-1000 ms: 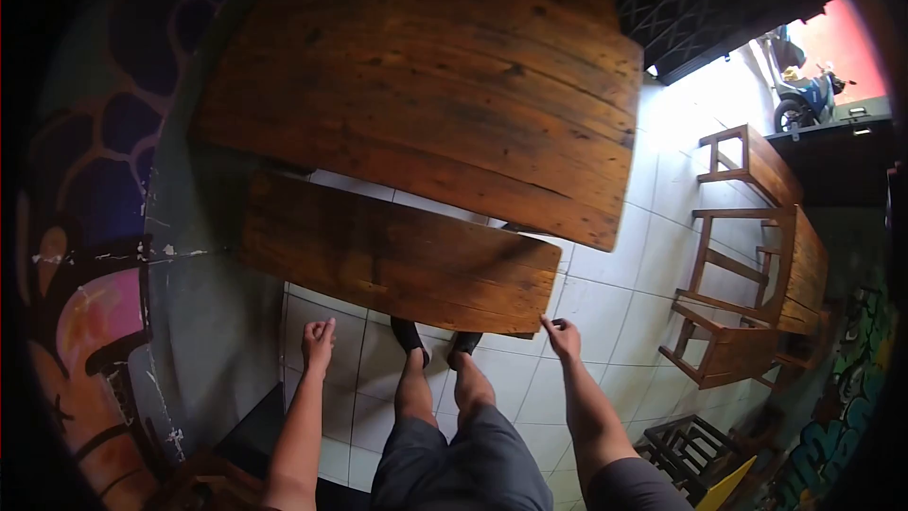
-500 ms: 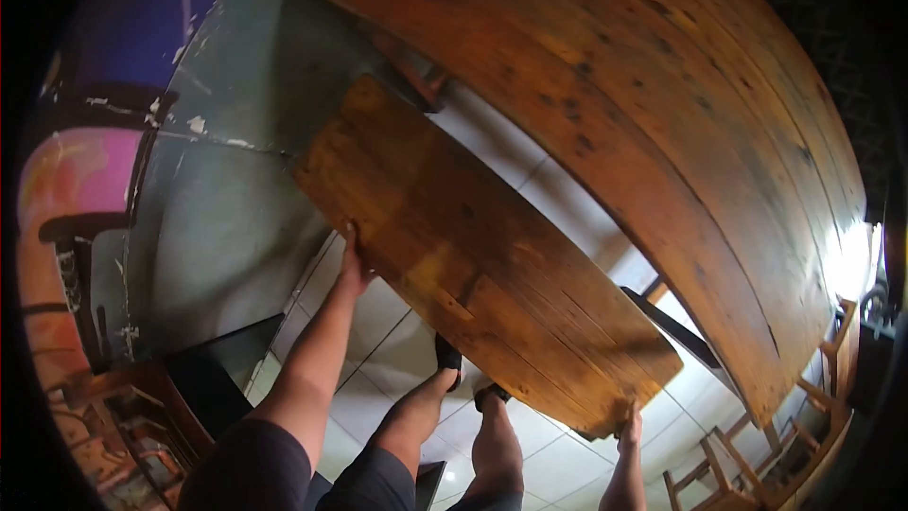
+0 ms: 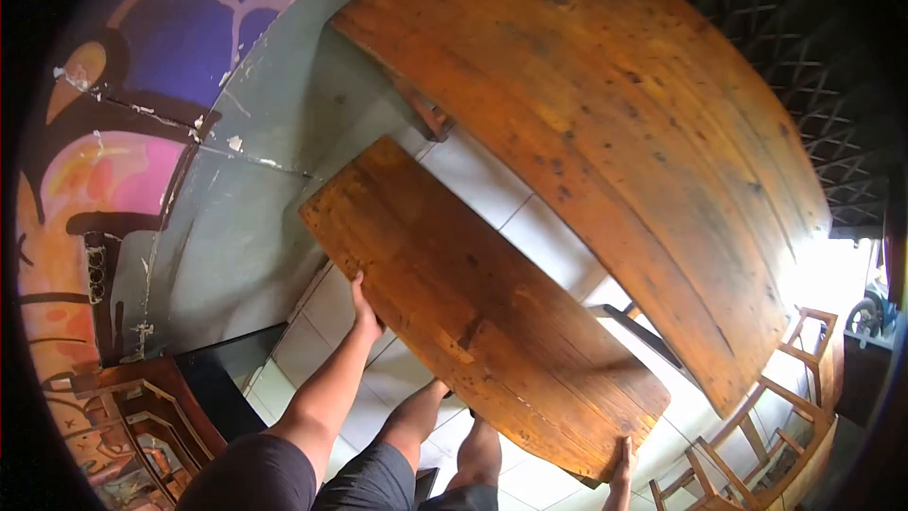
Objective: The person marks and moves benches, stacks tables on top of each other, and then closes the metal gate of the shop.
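A wooden bench (image 3: 473, 293) with a plank top lies slantwise in front of me, over the tiled floor. My left hand (image 3: 365, 308) grips its near long edge toward the left, thumb on top. At the bench's right end, my right hand (image 3: 624, 462) holds the near corner, with the thumb along the top. The fingers of both hands are mostly hidden under the wood. Beyond the bench stands a large wooden table (image 3: 605, 123), with a gap of floor between the two.
A painted wall (image 3: 189, 38) rises on the left. Wooden chairs (image 3: 757, 426) stand at the lower right, and a dark flat surface (image 3: 232, 364) with wooden furniture (image 3: 123, 416) is at the lower left. A lattice (image 3: 804, 85) is at the far right.
The bench appears lower in the view, its left end now farther from the table's near edge. Both hands still hold it, and the view has shifted to show more wall and lattice.
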A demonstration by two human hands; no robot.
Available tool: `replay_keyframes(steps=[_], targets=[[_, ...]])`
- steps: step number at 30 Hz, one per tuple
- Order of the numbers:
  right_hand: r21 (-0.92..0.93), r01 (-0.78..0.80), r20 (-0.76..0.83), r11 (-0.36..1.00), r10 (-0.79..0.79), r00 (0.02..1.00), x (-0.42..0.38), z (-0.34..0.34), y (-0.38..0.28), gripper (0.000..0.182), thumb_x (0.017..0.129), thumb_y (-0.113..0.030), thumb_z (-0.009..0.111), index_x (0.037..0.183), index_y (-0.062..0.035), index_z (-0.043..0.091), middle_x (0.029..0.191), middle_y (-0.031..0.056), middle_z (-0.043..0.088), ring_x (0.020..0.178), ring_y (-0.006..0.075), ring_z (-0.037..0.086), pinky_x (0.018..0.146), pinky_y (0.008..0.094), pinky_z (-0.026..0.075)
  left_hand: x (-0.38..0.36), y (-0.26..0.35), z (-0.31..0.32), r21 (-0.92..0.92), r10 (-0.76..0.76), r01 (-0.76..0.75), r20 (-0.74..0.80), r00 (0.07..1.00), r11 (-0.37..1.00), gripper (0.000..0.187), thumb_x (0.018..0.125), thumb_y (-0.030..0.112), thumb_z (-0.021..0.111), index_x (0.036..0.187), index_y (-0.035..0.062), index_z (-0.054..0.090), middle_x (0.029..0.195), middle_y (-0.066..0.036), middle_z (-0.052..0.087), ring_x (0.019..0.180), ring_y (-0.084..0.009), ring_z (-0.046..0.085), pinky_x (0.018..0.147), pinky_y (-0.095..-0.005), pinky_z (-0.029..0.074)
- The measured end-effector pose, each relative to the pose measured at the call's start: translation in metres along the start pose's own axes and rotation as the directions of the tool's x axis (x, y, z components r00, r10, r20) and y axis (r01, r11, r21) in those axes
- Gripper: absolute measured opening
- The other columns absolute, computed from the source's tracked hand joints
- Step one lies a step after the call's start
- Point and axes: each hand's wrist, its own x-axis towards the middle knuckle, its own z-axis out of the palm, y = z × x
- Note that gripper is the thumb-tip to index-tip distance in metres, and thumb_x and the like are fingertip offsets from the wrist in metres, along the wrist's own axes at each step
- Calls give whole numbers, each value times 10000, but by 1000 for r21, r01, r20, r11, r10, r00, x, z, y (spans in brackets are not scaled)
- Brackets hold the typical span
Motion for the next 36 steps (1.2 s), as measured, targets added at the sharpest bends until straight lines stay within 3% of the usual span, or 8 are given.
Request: replay_keyframes(steps=[5, 7, 15, 16, 17, 19, 26, 36], targets=[[-220, -61, -19, 974, 58, 998, -72, -33, -90, 299, 816, -273, 672, 912, 10, 686, 885, 67, 670, 830, 170, 618, 791, 297, 477, -69, 2, 11, 72, 0, 3, -35, 999, 997, 791, 733, 666, 510, 1317, 138, 436, 1322, -39, 477, 1217, -235, 437, 981, -400, 375], [-341, -152, -89, 928, 129, 988, -96, -55, -111, 340, 795, -306, 694, 928, 7, 699, 884, 79, 676, 799, 165, 615, 769, 287, 469, -119, 16, 27, 100, -32, 36, -44, 999, 994, 806, 724, 658, 526, 1334, 144, 410, 1328, -32, 466, 1205, -219, 446, 968, -389, 382], [-15, -290, 88, 957, 290, 953, -184, -136, -178, 415, 894, -304, 610, 1118, 45, 606, 997, 60, 647, 816, 114, 592, 703, 191, 476, -267, 74, 57, 67, 62, -71, 116, 991, 995, 888, 744, 691, 517, 1421, 161, 294, 1444, -48, 331, 1317, -255, 310, 1064, -429, 262], [-52, -179, 201, 982, 186, 962, -176, -153, -167, 585, 927, -403, 490, 1383, -51, 388, 1373, 179, 443, 1310, 216, 380, 1073, 350, 287, -272, 79, 60, 48, 118, -125, 137, 984, 991, 883, 758, 699, 491, 1425, 158, 287, 1453, -58, 318, 1327, -255, 299, 1070, -436, 254], [-204, -103, 243, 973, 153, 958, -168, -174, -169, 586, 931, -390, 491, 1391, -46, 372, 1408, 166, 403, 1370, 197, 270, 1116, 346, 186, -276, 86, 67, 28, 171, -177, 156, 973, 984, 878, 772, 706, 465, 1430, 155, 280, 1461, -67, 304, 1337, -254, 287, 1076, -444, 245], [-190, -199, 12, 961, 205, 979, -288, -110, -298, 580, 943, -364, 472, 1407, -43, 338, 1376, 166, 443, 1289, 223, 404, 1061, 338, 302, -302, 112, 98, 36, 221, -233, 205, 954, 972, 926, 765, 738, 454, 1438, 135, 256, 1465, -80, 291, 1337, -261, 284, 1086, -441, 232], [-38, 183, -96, 982, -186, 978, -316, -112, -355, 540, 949, -360, 461, 1380, -50, 364, 1300, 147, 450, 1207, 208, 416, 1014, 333, 330, -349, 186, 211, -18, 360, -378, 357, 862, 926, 793, 824, 583, 567, 1392, 78, 343, 1390, -77, 396, 1261, -241, 388, 1054, -394, 299], [35, 410, -234, 912, -391, 890, -251, -48, -413, 486, 956, -353, 444, 1341, -59, 401, 1193, 118, 459, 1091, 186, 432, 948, 326, 371, -291, 238, 312, 144, 351, -433, 391, 851, 890, 667, 816, 528, 624, 1274, 70, 467, 1188, -48, 550, 1049, -177, 552, 831, -332, 476]])
